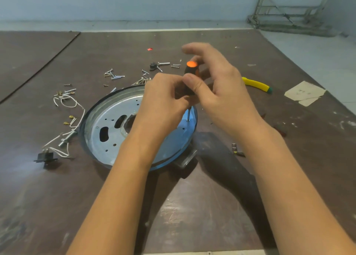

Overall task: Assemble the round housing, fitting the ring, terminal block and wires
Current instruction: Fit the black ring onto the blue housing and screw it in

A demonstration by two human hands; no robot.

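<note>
Roughly centre on the brown table [57, 187]: one round housing [107, 127], its right half hidden behind two forearms. Right hand [217, 93] pinches the one screwdriver [189, 71] by the handle, forefinger lifted, blurred. Left hand [163, 100] curls at the lower handle; grip hidden, cannot tell. Left of the housing: white wires [71, 104], tangled, uncountable. Near left: one black terminal block [46, 157]. Far side: loose screws [113, 74], too small to count.

The left hand [163, 98] and right hand [217, 93], holding a screwdriver [190, 70], block the 1 o'clock rim of the round housing [107, 123]. Wires [67, 104] and a terminal block [46, 157] crowd 8 to 10 o'clock, and loose screws [113, 75] litter 11 to 12. A yellow-handled tool [256, 84] lies well out at 2. The table [38, 206] gives open room at 6.
</note>
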